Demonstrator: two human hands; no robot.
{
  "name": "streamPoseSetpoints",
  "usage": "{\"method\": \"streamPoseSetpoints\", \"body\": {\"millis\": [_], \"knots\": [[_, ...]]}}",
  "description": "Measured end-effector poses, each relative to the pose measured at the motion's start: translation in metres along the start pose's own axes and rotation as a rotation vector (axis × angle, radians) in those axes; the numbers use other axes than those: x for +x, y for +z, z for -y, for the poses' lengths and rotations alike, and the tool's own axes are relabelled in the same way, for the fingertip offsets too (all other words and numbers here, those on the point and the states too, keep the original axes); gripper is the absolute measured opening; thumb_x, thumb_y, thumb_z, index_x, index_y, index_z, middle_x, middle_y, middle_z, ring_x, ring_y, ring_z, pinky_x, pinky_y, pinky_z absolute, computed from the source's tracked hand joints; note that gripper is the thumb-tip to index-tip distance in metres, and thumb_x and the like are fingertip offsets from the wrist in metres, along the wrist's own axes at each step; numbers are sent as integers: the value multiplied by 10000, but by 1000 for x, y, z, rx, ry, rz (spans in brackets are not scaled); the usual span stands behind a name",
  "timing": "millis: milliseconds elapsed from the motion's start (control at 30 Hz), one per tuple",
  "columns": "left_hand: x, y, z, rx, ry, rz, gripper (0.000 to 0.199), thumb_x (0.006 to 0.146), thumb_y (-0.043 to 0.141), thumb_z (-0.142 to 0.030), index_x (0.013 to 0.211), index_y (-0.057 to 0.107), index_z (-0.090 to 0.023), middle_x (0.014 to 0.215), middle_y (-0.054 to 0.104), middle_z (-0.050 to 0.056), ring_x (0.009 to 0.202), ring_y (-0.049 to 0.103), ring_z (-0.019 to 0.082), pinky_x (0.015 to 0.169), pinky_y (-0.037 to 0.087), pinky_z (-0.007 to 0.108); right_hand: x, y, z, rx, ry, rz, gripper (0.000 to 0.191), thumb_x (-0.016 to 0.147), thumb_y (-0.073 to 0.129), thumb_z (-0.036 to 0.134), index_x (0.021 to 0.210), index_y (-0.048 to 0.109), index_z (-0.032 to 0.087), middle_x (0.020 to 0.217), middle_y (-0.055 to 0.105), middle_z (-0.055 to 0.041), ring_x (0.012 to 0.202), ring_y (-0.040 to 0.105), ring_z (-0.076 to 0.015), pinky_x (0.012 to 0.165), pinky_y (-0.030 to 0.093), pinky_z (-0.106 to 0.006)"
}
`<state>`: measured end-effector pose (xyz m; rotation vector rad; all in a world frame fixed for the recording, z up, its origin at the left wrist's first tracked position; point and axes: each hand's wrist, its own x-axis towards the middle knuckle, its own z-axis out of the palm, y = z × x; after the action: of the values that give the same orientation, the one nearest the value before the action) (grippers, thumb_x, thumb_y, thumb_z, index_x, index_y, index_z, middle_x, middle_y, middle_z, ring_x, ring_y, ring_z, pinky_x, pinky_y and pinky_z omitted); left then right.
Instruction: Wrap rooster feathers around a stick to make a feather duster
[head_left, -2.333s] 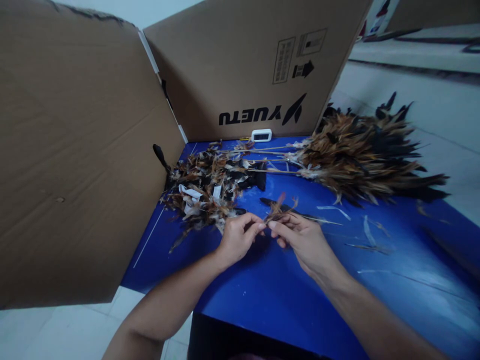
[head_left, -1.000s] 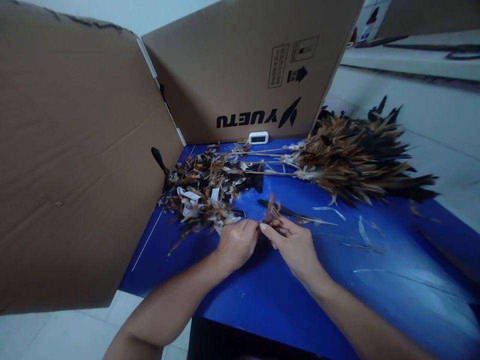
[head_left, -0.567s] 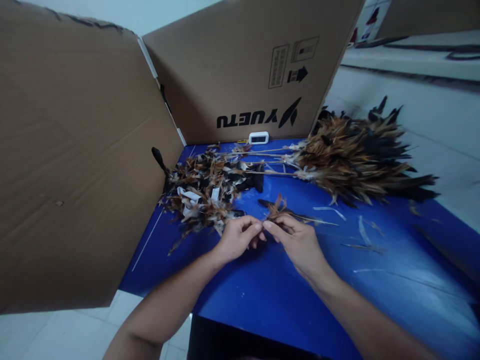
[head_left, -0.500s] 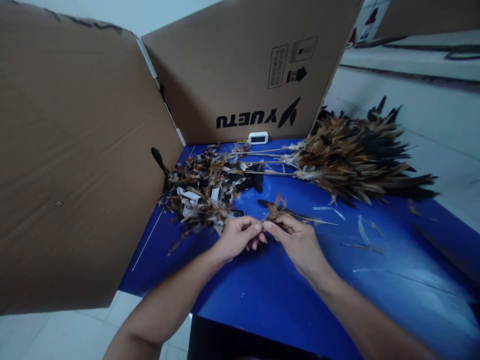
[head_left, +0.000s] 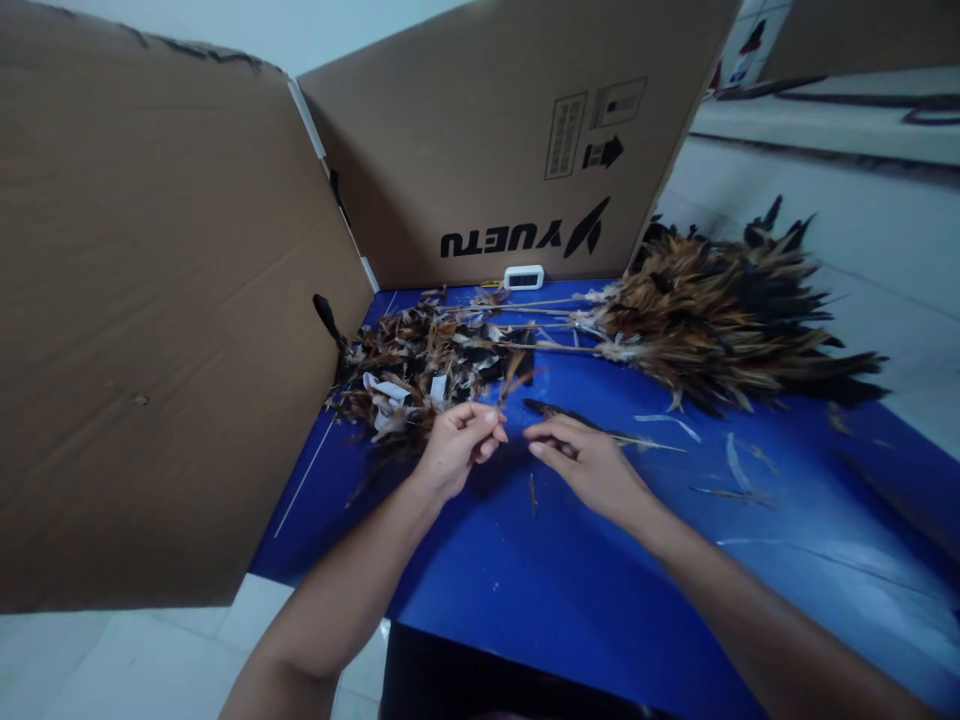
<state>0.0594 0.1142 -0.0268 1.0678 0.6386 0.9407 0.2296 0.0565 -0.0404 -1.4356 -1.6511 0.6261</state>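
Over the blue table (head_left: 480, 570), my left hand (head_left: 466, 445) pinches a small brown feather (head_left: 516, 382) that sticks up from its fingertips. My right hand (head_left: 581, 460) is a little to the right, apart from the left, its thumb and fingers parted with nothing seen between them. A dark feather with a pale quill (head_left: 645, 442) lies just beyond the right hand. Behind the left hand spreads a loose pile of brown, black and white feathers (head_left: 420, 350). A small feather scrap (head_left: 533, 494) lies on the table between my forearms.
Large feather bundles on thin sticks (head_left: 720, 320) lie at the back right. A cardboard panel (head_left: 165, 300) stands at left, another (head_left: 465, 150) at the back. A small white device (head_left: 523, 277) sits at its foot. Clear strips (head_left: 733, 460) and thin quills lie at right.
My hands have moved apart. The brown feather tuft that was by the right hand is now raised in my left hand. A small scrap now shows on the table below them.
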Motion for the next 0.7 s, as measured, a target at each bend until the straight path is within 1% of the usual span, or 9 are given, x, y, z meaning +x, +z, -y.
{"method": "streamPoseSetpoints", "body": {"millis": [100,167,233,300,400,533,600,633,700], "knots": [[6,-8,-4,-74,86,-58,196,726,696,-309,758,616,-133,617,582,-14,437,410,25,399,254,154,13,3,1,-272,-186,151,200,822,521,166,938,670,235,913,641,-49,884,564,-205,808,435,-369],[9,-13,-5,-99,117,-80,187,726,696,-300,761,613,-137,623,581,-17,436,409,22,394,255,147,23,7,2,-444,-273,249,226,832,505,132,953,669,229,905,620,-60,875,539,-202,793,422,-352],[11,-16,-5,-109,129,-96,192,731,692,-305,751,605,-135,632,582,-15,435,409,19,388,255,143,32,10,4,-594,-330,329,203,835,512,130,907,677,224,878,593,-65,843,514,-196,752,407,-326],[12,-17,-4,-112,131,-108,199,731,692,-308,752,599,-133,636,584,-13,435,412,19,386,257,141,40,13,5,-673,-378,396,160,828,536,147,848,675,224,864,575,-63,830,500,-194,728,387,-311],[13,-18,-2,-110,131,-117,203,729,693,-306,763,601,-128,629,585,-11,434,414,20,384,254,141,49,14,6,-675,-410,470,124,821,547,161,786,657,208,836,566,-63,806,497,-196,709,371,-312],[14,-19,0,-98,124,-126,217,724,694,-319,767,603,-127,630,583,-9,437,418,24,382,251,145,50,13,5,-639,-391,484,147,824,502,131,749,620,177,811,575,-71,776,511,-191,699,378,-308],[15,-20,1,-88,110,-144,223,722,694,-325,772,604,-127,632,576,-11,439,414,22,383,250,145,48,10,4,-581,-368,449,140,829,478,133,774,597,181,829,579,-61,773,521,-173,697,391,-291],[16,-21,1,-81,103,-157,226,721,694,-327,777,604,-128,635,572,-13,439,410,19,384,250,143,46,7,3,-515,-326,408,133,831,468,144,784,585,187,821,580,-47,751,526,-161,679,396,-281],[17,-21,1,-56,95,-189,235,715,695,-337,775,601,-129,649,564,-17,439,401,14,384,248,141,42,2,3,-301,-174,284,110,833,468,193,784,566,203,755,581,-9,664,527,-137,616,398,-262]]}}
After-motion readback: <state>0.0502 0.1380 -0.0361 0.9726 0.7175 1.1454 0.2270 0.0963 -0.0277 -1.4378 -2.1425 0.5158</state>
